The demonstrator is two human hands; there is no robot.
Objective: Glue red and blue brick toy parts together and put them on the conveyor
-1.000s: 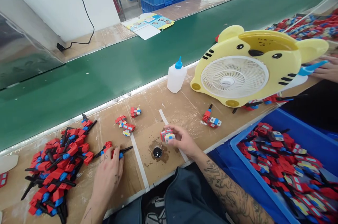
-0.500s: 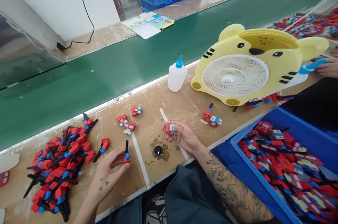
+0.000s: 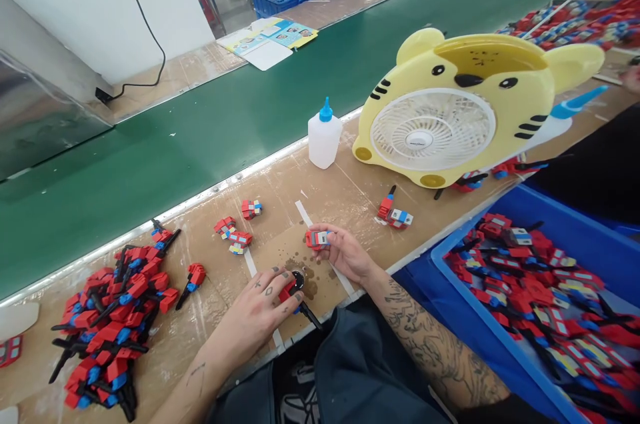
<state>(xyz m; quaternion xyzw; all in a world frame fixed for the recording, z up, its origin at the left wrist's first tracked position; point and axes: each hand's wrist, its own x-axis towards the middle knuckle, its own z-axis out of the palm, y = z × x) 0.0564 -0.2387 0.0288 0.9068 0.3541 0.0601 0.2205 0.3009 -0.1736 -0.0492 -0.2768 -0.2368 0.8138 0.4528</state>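
My left hand [image 3: 260, 307] is closed on a red and blue toy part with a black rod [image 3: 311, 316], the rod pointing down toward my lap. Its red end is at a small round cup of dark liquid [image 3: 298, 279]; my fingers hide whether it touches. My right hand [image 3: 347, 252] pinches a red, grey and white toy block piece [image 3: 317, 239] just above the bench. Wet spots surround the cup. Left of it lie a few block pieces [image 3: 239, 241], and a single rod part [image 3: 192, 283] lies beside a heap of rod parts [image 3: 113, 317].
A blue bin [image 3: 440, 254] of joined toys stands at my right. Behind are a white squeeze bottle [image 3: 324, 141], a yellow animal-faced fan [image 3: 525, 107] and a green conveyor belt [image 3: 225, 124]. One joined toy [image 3: 395, 214] lies before the fan. Another person's hand shows at far right.
My left hand has moved right to the cup and turned the rod part over, from rod up to rod down. My right hand stays nearly in place with its block piece. The view has shifted slightly.
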